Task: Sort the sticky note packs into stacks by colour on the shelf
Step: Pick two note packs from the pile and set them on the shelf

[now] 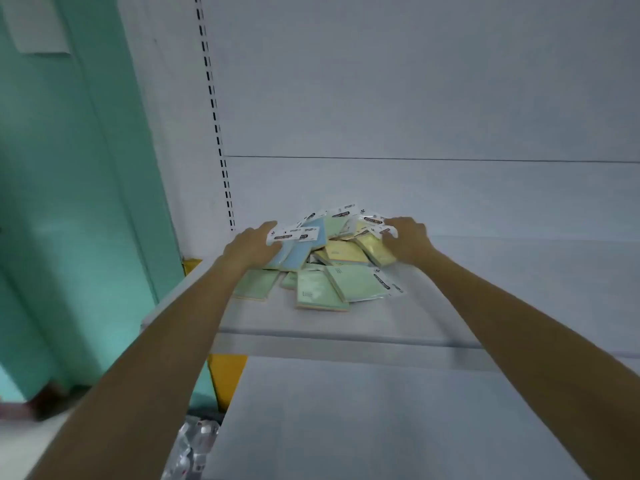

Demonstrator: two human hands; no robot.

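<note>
A loose pile of sticky note packs lies on the white shelf (485, 289). Blue packs (298, 252) sit at the pile's left, yellow packs (346, 252) in the middle and right, green packs (322, 292) at the front. My left hand (252, 245) rests on the left side of the pile, fingers curled round a blue pack. Against the pile's right side, my right hand (407, 239) has its fingers bent over a yellow pack (375, 251). Each pack has a white header card.
The shelf's white back panel (415, 98) rises behind the pile, with a slotted upright (218, 133) at its left. A lower white shelf (346, 427) lies below. A teal wall (69, 202) stands to the left. Clear wrapped goods (194, 448) sit at the bottom.
</note>
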